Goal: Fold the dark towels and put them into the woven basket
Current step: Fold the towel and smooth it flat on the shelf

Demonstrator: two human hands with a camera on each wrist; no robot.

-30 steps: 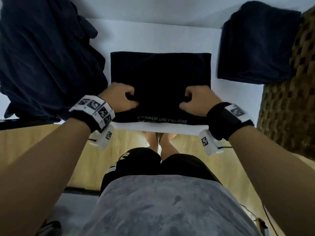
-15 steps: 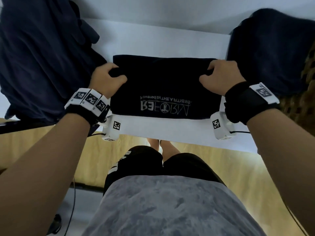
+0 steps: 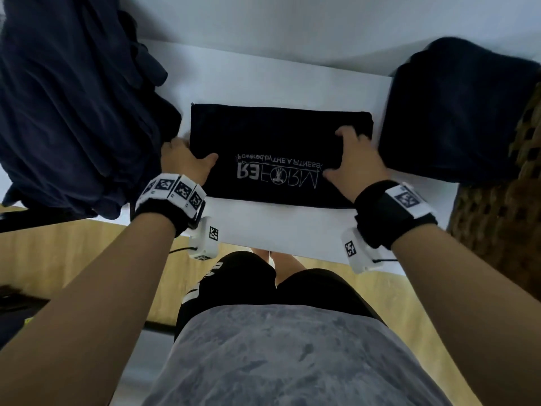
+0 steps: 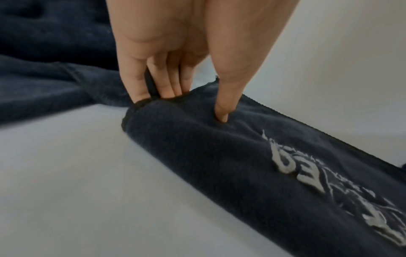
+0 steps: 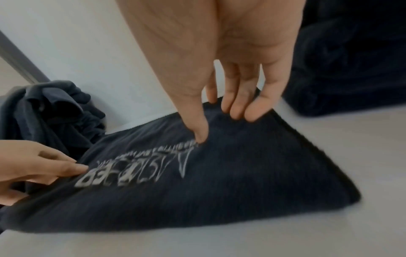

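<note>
A dark towel (image 3: 278, 136) with white lettering lies folded into a long strip on the white table (image 3: 278, 227). My left hand (image 3: 187, 156) is at its left end. In the left wrist view the thumb presses the top while the fingers (image 4: 164, 87) pinch the end edge of the towel (image 4: 219, 156). My right hand (image 3: 351, 159) rests spread on the right part. The right wrist view shows its thumb and straight fingers (image 5: 241, 111) pressing down on the towel (image 5: 219, 173). The woven basket (image 3: 503, 215) stands at the right edge.
A heap of unfolded dark towels (image 3: 73, 98) covers the table's left side, touching my left hand. A folded dark stack (image 3: 456, 112) sits at the back right, beside the basket. The table's near edge runs just below my wrists.
Both hands carried the towel's near edge over to the far edge, turning the lettering up. They have since come back from the far corners and lie on the two ends.
</note>
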